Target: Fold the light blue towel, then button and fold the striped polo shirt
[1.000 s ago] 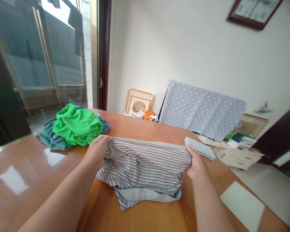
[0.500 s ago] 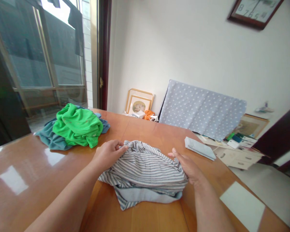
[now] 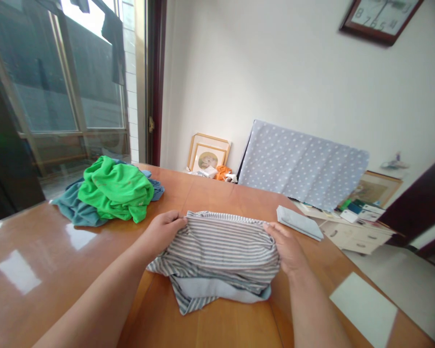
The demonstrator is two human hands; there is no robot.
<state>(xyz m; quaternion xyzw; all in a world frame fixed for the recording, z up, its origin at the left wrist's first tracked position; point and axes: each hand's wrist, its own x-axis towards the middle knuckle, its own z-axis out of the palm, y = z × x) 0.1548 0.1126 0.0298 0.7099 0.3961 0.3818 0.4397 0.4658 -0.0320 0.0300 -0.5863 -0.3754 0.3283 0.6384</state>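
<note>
A grey-and-white striped garment [image 3: 224, 246] lies bunched on the wooden table in front of me. Along its near edge runs a plain light grey band [image 3: 217, 288], and one striped corner pokes out toward me at the near left. My left hand [image 3: 166, 231] pinches the far left corner between thumb and fingers. At the far right corner, my right hand [image 3: 284, 244] grips the cloth the same way. Between the two hands the far edge is stretched nearly straight, and the upper layer is fairly smooth.
On the wooden table [image 3: 76, 280], a pile of green and blue clothes [image 3: 116, 188] sits at the far left. A folded light grey cloth [image 3: 299, 222] lies at the right edge, with a pale flat sheet [image 3: 364, 307] nearer me. Beyond stands something under a dotted cover [image 3: 304, 162].
Both hands have closed on the striped garment's far corners; the right thumb and fingers were apart before. The far edge, crumpled earlier, is now pulled taut and its stripes lie straighter.
</note>
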